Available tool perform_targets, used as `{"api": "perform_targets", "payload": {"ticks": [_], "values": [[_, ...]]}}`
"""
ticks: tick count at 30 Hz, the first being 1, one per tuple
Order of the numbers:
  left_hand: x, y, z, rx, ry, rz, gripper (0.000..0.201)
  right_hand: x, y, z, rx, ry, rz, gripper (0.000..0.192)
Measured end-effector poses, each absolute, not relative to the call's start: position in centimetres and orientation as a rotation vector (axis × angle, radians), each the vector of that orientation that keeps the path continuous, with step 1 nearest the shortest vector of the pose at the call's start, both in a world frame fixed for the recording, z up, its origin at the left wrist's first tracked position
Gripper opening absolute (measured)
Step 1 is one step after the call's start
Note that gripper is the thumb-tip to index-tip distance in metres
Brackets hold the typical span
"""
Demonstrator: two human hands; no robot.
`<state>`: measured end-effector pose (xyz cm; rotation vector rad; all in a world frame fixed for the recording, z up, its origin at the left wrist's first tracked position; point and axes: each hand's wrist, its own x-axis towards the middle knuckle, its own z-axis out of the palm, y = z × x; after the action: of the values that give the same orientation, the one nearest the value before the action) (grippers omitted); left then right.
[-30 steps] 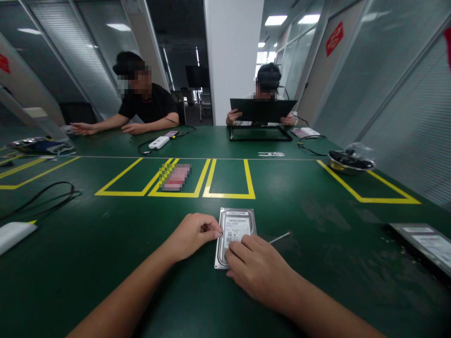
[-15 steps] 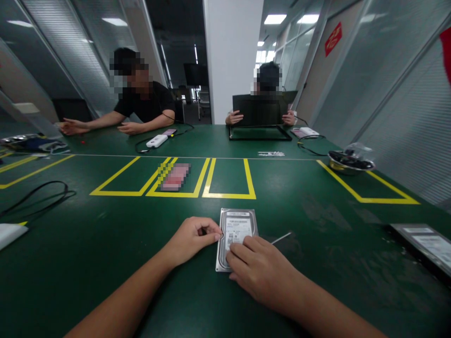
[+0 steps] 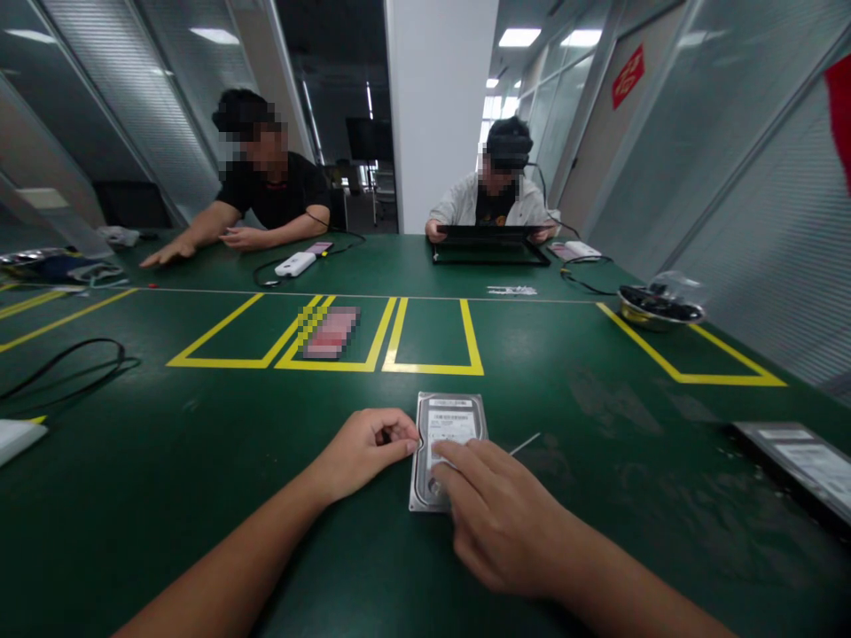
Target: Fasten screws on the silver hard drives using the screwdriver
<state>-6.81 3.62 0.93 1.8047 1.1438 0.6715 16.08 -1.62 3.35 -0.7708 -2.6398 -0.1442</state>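
A silver hard drive (image 3: 452, 425) with a white printed label lies flat on the green table in front of me. My left hand (image 3: 369, 454) is at its left edge, thumb and index finger closed on the rim and the other fingers curled. Over the drive's lower right part, my right hand (image 3: 498, 509) has its fingers closed around a thin, pale, rod-like tool (image 3: 525, 444). One end sticks out behind the hand; most of it is hidden by the fingers, so its exact kind cannot be told. The fingertips are low over the label.
Another hard drive (image 3: 798, 456) lies at the right. Yellow tape rectangles (image 3: 432, 369) mark the table, one with a blurred pink object (image 3: 332, 332). A metal bowl (image 3: 658, 310) holds dark parts. A white device (image 3: 19, 439) and black cable are at left. Two people sit opposite, one holding a black panel (image 3: 488, 244).
My right hand has shifted slightly and turned, its fingers more extended over the label, the rod moving with it. My left hand stays. Opposite, the black panel has been lowered; the other person's arm has moved.
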Motion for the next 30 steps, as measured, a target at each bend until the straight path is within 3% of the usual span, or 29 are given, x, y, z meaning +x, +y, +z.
{"api": "perform_targets", "payload": {"ticks": [9,19,23,30], "values": [[-6.9,3.9,0.9,1.804,1.161,0.642,0.016,17.1,-0.8,5.4,-0.887,-2.105,-0.086,0.055],[-7.0,4.0,0.9,1.751,1.12,0.65,0.016,15.8,0.7,13.7,-1.104,-1.752,0.107,0.027],[-7.1,4.0,0.5,1.736,1.124,0.663,0.018,14.7,1.0,13.9,-1.063,-1.761,0.256,0.024],[-7.1,4.0,0.6,1.715,1.119,0.672,0.018,13.3,1.9,11.0,-1.007,-1.895,0.168,0.032]]}}
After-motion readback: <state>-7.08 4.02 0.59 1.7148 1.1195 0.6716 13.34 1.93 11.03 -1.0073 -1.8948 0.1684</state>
